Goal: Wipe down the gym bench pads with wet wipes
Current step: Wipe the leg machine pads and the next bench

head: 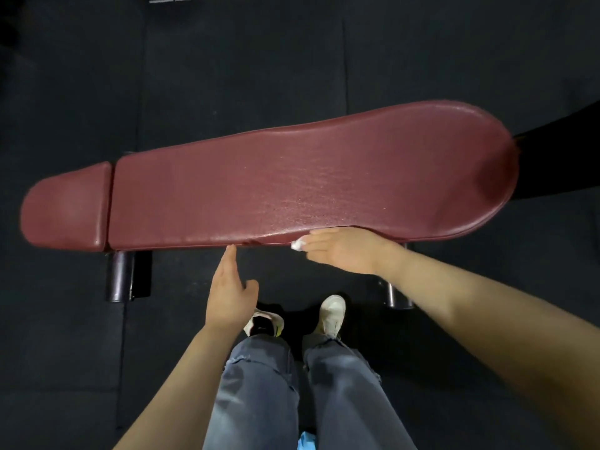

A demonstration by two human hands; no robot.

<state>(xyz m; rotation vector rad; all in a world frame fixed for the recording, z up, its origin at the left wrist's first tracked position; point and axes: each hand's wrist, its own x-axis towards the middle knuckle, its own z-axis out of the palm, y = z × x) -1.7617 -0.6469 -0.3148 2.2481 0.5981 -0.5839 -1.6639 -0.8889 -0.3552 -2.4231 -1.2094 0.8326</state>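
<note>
A dark red gym bench lies across the view, with a long back pad [292, 186] and a short seat pad [65, 206] at its left end. My right hand [341, 250] lies against the near side edge of the long pad, its fingers pressing a small white wet wipe [297, 244] onto that edge. My left hand [229, 287] is held out with straight fingers; its fingertips reach the lower near edge of the long pad, left of the wipe. It holds nothing.
Black rubber floor mats surround the bench. Two dark metal bench legs [120, 276] [397, 295] stand under the near side. My jeans and two shoes [331, 315] are just in front of the bench. A bit of blue [306, 441] shows at the bottom edge.
</note>
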